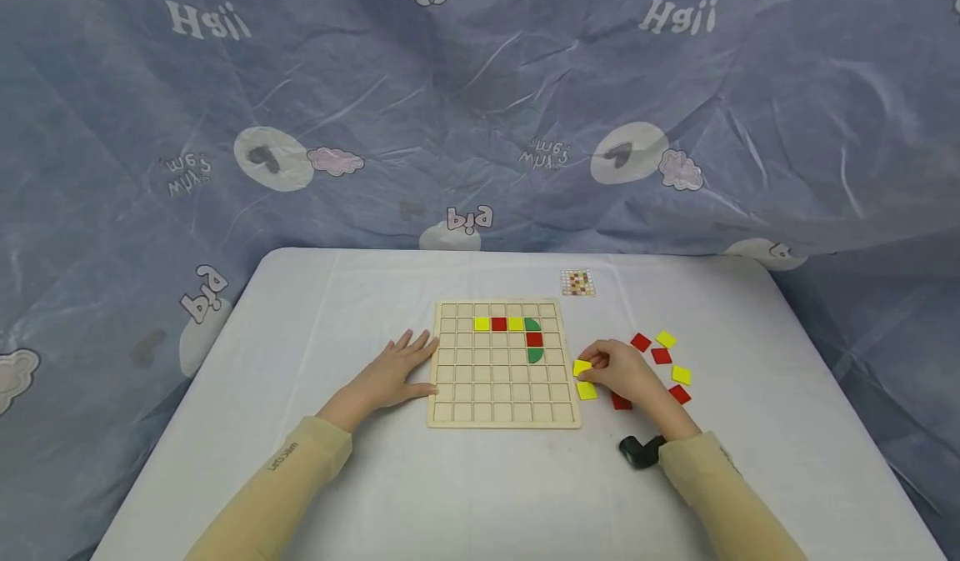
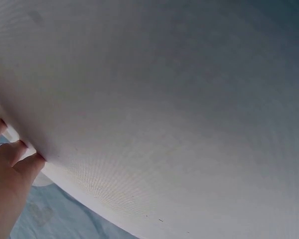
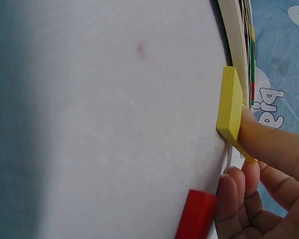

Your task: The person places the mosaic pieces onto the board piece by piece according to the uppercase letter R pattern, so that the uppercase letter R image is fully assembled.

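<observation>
A wooden grid board (image 1: 480,396) lies on the white table. My left hand (image 1: 392,375) rests flat with spread fingers, its fingertips touching the board's left edge. With thumb and fingertips, my right hand (image 1: 621,369) pinches a yellow square tile (image 1: 582,367) just beyond the board's right edge. A second yellow tile (image 1: 587,390) lies close below it; in the right wrist view, a yellow tile (image 3: 230,104) stands out near the thumb. Partly under the right hand is a red tile (image 1: 621,402). On the board sit yellow and red squares (image 1: 498,324) and two green rounded pieces (image 1: 535,355).
Several loose red and yellow tiles (image 1: 662,356) are scattered right of the right hand. A small patterned grid card (image 1: 577,283) lies behind the board. Near the right wrist is a dark green object (image 1: 639,453), partly covered by the sleeve. A printed blue-grey cloth (image 1: 450,127) hangs behind the table.
</observation>
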{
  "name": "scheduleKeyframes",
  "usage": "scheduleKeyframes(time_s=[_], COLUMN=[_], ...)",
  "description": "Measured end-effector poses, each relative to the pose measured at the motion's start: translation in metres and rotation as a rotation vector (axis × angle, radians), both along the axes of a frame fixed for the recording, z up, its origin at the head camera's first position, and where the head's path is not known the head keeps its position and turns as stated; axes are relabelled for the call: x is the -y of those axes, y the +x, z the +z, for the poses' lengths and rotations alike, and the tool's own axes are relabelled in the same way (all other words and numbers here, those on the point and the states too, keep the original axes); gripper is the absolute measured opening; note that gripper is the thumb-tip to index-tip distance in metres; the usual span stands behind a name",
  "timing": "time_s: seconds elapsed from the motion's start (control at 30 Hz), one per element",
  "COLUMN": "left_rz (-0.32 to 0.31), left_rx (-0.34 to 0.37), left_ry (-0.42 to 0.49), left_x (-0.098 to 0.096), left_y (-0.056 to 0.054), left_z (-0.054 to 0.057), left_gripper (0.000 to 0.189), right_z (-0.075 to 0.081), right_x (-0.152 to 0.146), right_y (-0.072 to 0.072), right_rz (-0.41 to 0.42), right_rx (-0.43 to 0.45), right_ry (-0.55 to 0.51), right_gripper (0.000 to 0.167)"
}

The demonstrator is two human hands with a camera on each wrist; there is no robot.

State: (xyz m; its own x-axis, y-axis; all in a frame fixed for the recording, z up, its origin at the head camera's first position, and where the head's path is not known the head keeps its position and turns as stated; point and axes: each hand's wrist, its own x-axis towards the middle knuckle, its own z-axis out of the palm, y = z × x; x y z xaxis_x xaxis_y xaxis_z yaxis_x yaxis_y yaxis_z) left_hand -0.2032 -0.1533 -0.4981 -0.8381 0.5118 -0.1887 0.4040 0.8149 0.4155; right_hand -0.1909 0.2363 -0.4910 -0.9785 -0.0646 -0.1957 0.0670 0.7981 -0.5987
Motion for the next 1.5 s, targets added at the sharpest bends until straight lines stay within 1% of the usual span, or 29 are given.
scheduleKeyframes(time_s=[0.2, 0.37, 0.5, 0.63, 0.8, 1.0, 1.13, 1.37, 1.5], left_rz=[0.0, 0.001, 0.004, 0.01, 0.008, 0.005, 0.001, 0.001, 0.004], left_rx=[0.002, 0.005, -0.001, 0.002, 0.003, 0.002, 0.005, 0.009, 0.011], left_ry=[0.003, 0.005, -0.001, -0.01, -0.004, 0.0, 0.01, 0.02, 0.021], left_x=[-0.001, 0.0, 0.0, 0.0, 0.0, 0.0, 0.0, 0.0, 0.001], left_y=[0.001, 0.0, -0.001, -0.001, -0.001, -0.001, 0.0, -0.002, -0.002], left_z=[0.001, 0.0, -0.002, -0.003, -0.002, -0.002, -0.002, -0.005, -0.005], left_gripper=[0.084, 0.084, 0.084, 0.085, 0.085, 0.085, 0.085, 0.085, 0.084], right_z=[0.005, 0.011, 0.016, 0.018, 0.019, 0.018, 0.016, 0.011, 0.01], right_x=[-0.002, 0.004, 0.019, 0.039, 0.059, 0.075, 0.08, 0.085, 0.088], right_y=[0.001, -0.004, -0.009, -0.014, -0.02, -0.024, -0.026, -0.027, -0.027], right_rz=[-0.017, -0.034, -0.03, 0.007, 0.038, 0.056, 0.082, 0.108, 0.136], right_rx=[0.008, -0.045, -0.09, -0.113, -0.102, -0.078, -0.09, -0.098, -0.129], right_ry=[-0.02, -0.076, -0.134, -0.172, -0.202, -0.183, -0.169, -0.102, -0.064], right_gripper=[0.017, 0.019, 0.02, 0.017, 0.014, 0.012, 0.01, 0.005, 0.005])
